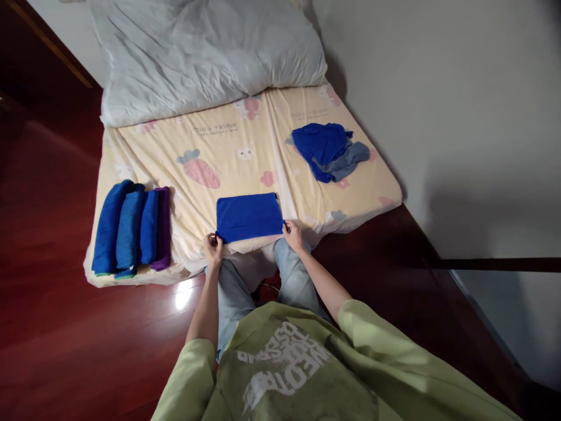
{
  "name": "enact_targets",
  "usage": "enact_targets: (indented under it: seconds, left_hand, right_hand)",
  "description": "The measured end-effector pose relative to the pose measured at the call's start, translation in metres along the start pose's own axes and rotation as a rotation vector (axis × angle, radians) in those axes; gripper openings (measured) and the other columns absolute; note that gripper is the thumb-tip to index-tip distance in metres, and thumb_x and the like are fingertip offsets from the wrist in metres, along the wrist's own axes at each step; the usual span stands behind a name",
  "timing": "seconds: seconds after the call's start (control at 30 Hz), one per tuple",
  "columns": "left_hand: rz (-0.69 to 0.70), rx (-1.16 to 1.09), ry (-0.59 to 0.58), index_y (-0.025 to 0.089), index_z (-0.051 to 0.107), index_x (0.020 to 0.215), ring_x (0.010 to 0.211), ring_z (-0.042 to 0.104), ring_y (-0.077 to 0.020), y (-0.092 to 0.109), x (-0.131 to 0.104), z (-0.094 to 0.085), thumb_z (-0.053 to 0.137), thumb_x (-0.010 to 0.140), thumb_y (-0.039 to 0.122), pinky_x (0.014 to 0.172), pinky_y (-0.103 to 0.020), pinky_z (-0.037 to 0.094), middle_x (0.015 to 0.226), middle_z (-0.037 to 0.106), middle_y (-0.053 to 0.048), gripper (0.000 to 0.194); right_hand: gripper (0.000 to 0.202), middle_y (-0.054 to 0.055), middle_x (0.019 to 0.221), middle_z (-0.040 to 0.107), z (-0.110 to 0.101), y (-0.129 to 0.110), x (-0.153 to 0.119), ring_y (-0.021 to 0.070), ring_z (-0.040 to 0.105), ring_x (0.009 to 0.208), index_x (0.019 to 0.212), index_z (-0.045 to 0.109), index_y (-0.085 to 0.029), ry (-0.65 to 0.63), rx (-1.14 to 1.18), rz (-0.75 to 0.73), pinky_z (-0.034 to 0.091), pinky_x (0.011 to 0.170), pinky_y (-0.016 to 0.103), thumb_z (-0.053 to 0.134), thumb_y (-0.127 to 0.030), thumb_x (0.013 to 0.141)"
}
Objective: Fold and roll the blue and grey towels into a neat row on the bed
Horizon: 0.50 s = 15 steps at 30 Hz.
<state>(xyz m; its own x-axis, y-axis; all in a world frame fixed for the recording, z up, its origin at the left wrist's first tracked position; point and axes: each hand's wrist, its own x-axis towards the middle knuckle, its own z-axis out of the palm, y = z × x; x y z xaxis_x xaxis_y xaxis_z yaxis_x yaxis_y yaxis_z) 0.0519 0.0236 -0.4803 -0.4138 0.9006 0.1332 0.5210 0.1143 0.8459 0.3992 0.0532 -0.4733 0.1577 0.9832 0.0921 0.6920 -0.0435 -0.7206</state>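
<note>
A blue towel (249, 215) lies flat in a rectangle near the front edge of the bed, directly before me. My left hand (214, 250) pinches its near left corner. At the near right corner, my right hand (293, 236) has its fingers closed on the cloth. Off to the left, several rolled or folded towels (149, 225) in blue and purple lie side by side. To the far right sits a crumpled heap of blue and grey-blue cloths (324, 149).
The bed (245, 164) has a pale yellow sheet with carrot and rabbit prints. A bulky grey-white quilt (210, 52) covers its far end. A grey wall (460, 117) stands to the right, and dark red wooden floor (52, 234) surrounds the bed.
</note>
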Motion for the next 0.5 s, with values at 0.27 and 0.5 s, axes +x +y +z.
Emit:
enact_targets:
  seconds: [0.27,0.5]
  left_hand:
    - [0.002,0.034,0.086,0.021,0.061,0.103,0.066,0.059,-0.0148,-0.0027,0.0005,0.0034,0.056,0.088,0.038,0.067,-0.027,0.05,0.073,0.061,0.001,0.023]
    - [-0.002,0.081,0.12,0.022,0.064,0.094,0.072,0.061,-0.0181,0.0031,0.0,0.0002,0.061,0.085,0.036,0.075,-0.033,0.051,0.078,0.062,-0.002,0.017]
  right_hand:
    - [0.032,0.011,0.098,0.076,-0.0004,-0.0024,0.0008,0.0256,0.073,0.089,0.113,0.071,-0.019,-0.003,-0.012,0.021,0.057,0.085,0.036,0.05,-0.036,0.096]
    - [0.031,0.009,0.095,0.076,0.001,-0.0011,0.0013,0.0249,0.073,0.086,0.111,0.071,-0.02,0.016,-0.011,0.022,0.057,0.082,0.034,0.051,-0.037,0.095]
